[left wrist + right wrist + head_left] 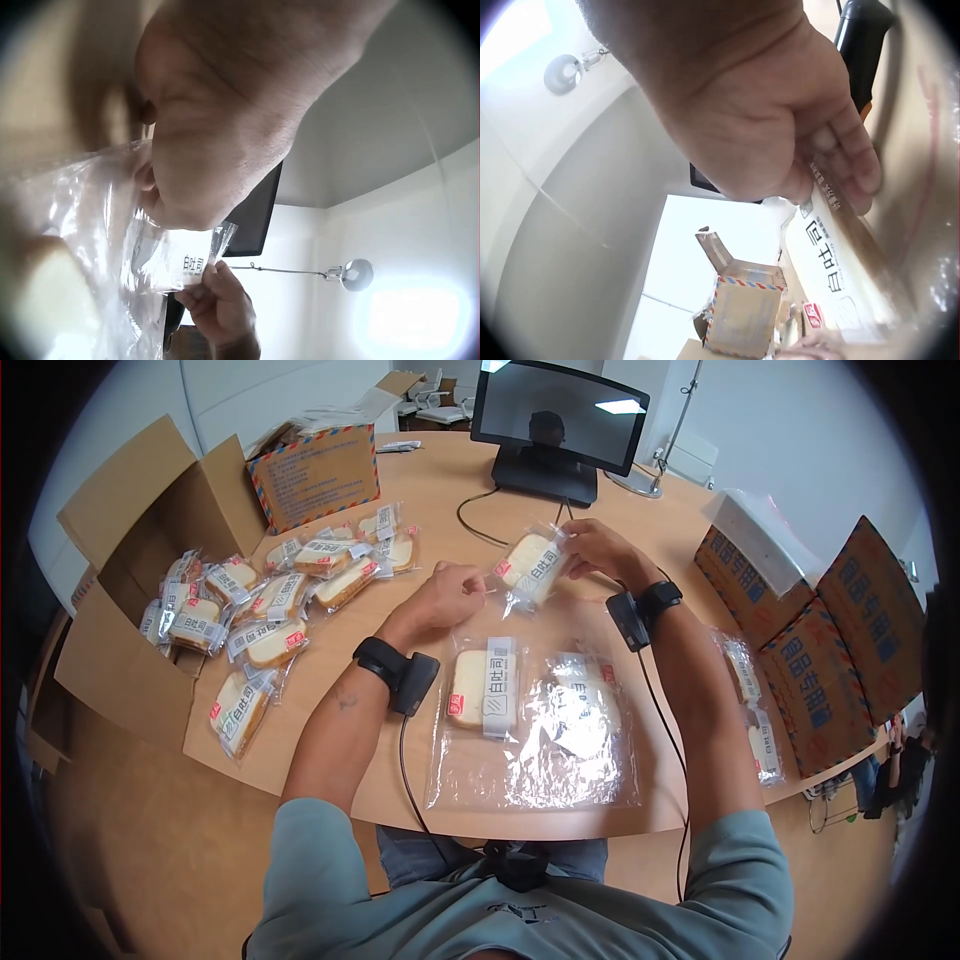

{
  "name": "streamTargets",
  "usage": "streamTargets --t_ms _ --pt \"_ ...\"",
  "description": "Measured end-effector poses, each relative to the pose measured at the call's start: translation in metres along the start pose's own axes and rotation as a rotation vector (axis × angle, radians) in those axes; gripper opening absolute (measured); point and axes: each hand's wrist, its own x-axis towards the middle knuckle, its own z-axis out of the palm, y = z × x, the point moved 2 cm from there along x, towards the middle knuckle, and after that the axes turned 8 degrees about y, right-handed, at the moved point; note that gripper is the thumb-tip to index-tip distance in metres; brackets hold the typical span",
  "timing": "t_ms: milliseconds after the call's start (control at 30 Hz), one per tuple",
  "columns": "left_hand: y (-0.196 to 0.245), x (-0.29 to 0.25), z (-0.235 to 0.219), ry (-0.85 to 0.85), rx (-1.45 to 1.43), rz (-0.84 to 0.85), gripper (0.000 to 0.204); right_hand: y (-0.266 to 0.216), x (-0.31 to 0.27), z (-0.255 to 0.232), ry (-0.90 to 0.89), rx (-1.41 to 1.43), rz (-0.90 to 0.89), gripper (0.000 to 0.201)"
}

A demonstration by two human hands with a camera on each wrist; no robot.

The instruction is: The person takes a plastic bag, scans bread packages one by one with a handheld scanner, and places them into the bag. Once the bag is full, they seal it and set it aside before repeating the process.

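Observation:
A wrapped slice of white bread hangs tilted from my right hand, whose thumb and fingers pinch one end of its wrapper. The right wrist view shows that wrapped bread running down from the fingertips. With curled fingers my left hand grips the mouth edge of a large clear plastic bag; in the left wrist view the film of the bag rises to those fingers. Flat inside the bag lie two wrapped breads, one at left and one at right under glare.
Several wrapped breads pile at the left, spilling from an open cardboard box. Another box stands behind. A monitor is at the back. At right, an open carton has wrapped breads beside it.

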Motion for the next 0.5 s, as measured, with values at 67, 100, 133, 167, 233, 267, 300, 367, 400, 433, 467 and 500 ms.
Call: streamTargets --t_ms 67,100,133,167,233,267,300,367,400,433,467,500 --pt "0.005 0.000 -0.003 -0.045 -0.220 -0.132 0.019 -0.002 0.002 0.003 -0.032 -0.035 0.006 0.028" --pt "0.006 0.000 -0.003 -0.043 -0.224 -0.135 0.019 -0.003 0.003 0.005 -0.062 -0.067 0.010 0.028" --pt "0.006 0.001 -0.002 -0.038 -0.265 -0.153 0.019 -0.004 0.003 0.006 -0.064 -0.070 0.011 0.028" --pt "0.006 0.001 -0.002 -0.033 -0.306 -0.170 0.020 -0.004 0.004 0.008 -0.117 -0.052 0.037 0.027" --pt "0.007 0.000 -0.001 -0.017 -0.340 -0.177 0.019 -0.006 0.004 0.013 -0.172 -0.036 0.062 0.026" --pt "0.007 0.000 -0.001 -0.003 -0.373 -0.183 0.018 -0.005 0.004 0.016 -0.194 0.004 0.070 0.024" --pt "0.007 0.000 -0.002 -0.001 -0.374 -0.186 0.018 -0.005 0.004 0.019 -0.217 0.043 0.078 0.022" --pt "0.008 0.001 -0.003 0.008 -0.374 -0.170 0.016 -0.007 0.003 0.024 -0.228 0.056 0.090 0.021" --pt "0.005 0.002 -0.003 0.008 -0.376 -0.172 0.016 -0.007 0.003 0.025 -0.235 0.069 0.099 0.020" --pt "0.002 0.003 -0.001 0.025 -0.403 -0.176 0.015 -0.005 0.005 0.026 -0.235 0.068 0.101 0.020" --pt "-0.001 0.004 0.000 0.043 -0.429 -0.180 0.013 -0.003 0.008 0.029 -0.275 0.081 0.102 0.020" --pt "-0.005 0.005 0.001 0.044 -0.431 -0.181 0.013 -0.001 0.011 0.030 -0.315 0.093 0.102 0.019"
